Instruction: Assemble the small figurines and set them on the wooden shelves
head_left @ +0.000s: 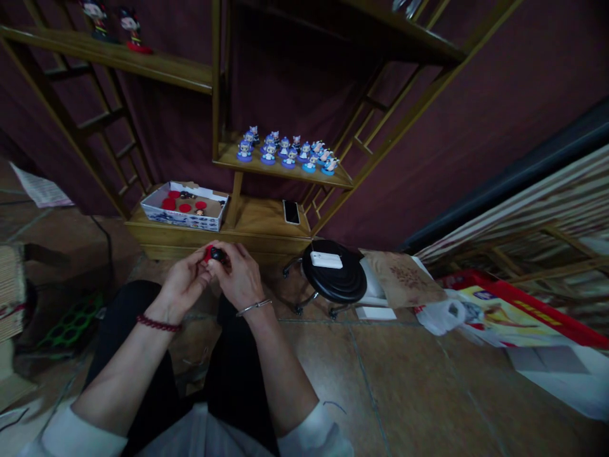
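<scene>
Between my hands, above my knees, is a small black figurine [217,254] with a red round base [208,254] against it. My left hand [186,279] closes its fingers on the red base. Pinched in the fingers of my right hand [241,271] is the black figurine. Fingers cover much of both parts, so I cannot tell whether they are joined. Just beyond my hands, an open cardboard box [183,220] on the low shelf holds several red bases [185,207] and a few dark figurine pieces [200,212].
Several purple and blue figurines [269,152] stand on the middle shelf. Two black-and-red figurines [130,28] occupy the upper left shelf. A phone [291,212] lies on the low shelf. To the right are a black wheeled stool [335,282] with a white object [326,259], and bags [404,276].
</scene>
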Demonstrator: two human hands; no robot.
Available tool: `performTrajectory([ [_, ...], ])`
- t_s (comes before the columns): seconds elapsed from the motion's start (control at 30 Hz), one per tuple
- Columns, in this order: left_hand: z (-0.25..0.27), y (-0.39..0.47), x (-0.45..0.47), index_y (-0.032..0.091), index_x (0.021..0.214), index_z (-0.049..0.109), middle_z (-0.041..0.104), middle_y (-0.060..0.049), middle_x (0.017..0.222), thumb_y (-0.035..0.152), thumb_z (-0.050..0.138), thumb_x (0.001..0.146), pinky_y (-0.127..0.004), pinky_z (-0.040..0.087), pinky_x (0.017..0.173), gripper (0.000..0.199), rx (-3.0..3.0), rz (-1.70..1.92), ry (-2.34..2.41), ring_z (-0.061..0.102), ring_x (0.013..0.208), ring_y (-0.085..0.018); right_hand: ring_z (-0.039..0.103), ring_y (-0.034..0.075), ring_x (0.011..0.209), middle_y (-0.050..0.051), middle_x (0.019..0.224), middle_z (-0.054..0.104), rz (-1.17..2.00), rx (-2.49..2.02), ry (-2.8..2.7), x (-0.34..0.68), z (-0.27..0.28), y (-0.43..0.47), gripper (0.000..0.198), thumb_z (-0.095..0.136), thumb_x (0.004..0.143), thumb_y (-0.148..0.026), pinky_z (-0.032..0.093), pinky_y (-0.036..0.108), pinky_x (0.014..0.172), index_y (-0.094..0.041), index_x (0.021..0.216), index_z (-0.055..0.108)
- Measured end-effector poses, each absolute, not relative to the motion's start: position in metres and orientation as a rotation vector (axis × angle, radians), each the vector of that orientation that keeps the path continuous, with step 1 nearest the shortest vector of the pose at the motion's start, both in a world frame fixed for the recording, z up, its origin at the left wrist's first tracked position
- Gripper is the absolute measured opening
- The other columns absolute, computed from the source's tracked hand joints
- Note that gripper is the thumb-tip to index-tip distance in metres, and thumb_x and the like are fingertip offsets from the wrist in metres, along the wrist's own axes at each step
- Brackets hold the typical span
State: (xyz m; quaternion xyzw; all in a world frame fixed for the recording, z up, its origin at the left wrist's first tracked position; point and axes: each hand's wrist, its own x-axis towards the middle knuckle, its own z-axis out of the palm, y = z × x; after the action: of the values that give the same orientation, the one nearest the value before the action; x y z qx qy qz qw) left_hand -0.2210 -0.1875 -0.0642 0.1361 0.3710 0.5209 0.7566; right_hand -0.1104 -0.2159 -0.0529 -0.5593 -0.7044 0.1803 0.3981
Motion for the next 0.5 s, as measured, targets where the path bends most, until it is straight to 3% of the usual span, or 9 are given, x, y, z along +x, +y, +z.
performTrajectory([
  [0.5, -0.062, -0.175, -0.232, 0.006, 0.072, 0.062, 0.067, -0.014, 0.081, 0.0, 0.038, 0.078, -0.039, 0.053, 0.078, 0.026, 0.264, 1.114, 0.622, 0.064, 0.077, -0.018, 0.062, 0.016, 0.08, 0.002, 0.089, 0.066, 0.618, -1.419, -1.61, -0.099, -0.046, -0.191, 0.023, 0.057, 0.074, -0.028, 0.049, 0.031, 0.076, -0.022, 0.097, 0.058],
])
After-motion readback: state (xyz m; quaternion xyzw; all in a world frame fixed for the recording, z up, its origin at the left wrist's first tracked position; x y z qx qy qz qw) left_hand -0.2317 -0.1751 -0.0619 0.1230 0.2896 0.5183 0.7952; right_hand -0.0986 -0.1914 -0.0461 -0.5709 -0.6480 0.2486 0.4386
